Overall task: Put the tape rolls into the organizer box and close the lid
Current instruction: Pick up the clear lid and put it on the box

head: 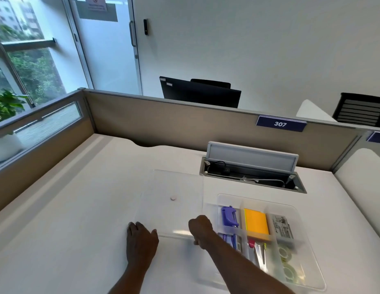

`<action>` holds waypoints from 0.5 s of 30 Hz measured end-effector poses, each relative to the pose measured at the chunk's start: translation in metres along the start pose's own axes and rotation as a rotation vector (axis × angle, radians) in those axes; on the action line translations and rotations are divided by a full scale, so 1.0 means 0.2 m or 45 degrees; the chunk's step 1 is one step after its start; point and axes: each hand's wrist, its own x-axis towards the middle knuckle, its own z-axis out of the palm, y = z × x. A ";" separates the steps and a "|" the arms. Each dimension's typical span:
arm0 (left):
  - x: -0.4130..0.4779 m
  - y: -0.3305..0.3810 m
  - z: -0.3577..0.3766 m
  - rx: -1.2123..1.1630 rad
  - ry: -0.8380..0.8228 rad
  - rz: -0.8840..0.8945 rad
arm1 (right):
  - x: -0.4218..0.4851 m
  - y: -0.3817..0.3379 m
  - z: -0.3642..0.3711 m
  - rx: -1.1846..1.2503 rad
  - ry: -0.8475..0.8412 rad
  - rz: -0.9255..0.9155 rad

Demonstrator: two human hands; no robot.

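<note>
You can read "307" in white numerals on the dark blue plate (280, 123) fixed to the partition's top edge. The notice (95, 6) on the glass door carries print too blurred to read. The grey label (282, 228) in the organizer box's right compartment has dark print, also illegible.
</note>
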 end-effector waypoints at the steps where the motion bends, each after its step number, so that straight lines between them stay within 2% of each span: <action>1: 0.00 0.00 0.00 -0.007 -0.004 -0.008 | 0.01 0.00 0.00 0.031 0.018 0.012; 10: 0.03 0.01 -0.03 -0.231 0.028 -0.196 | 0.05 -0.13 -0.04 0.324 0.126 0.046; 15: 0.02 0.12 -0.02 -0.321 -0.053 -0.163 | 0.06 -0.21 -0.18 0.422 0.066 -0.049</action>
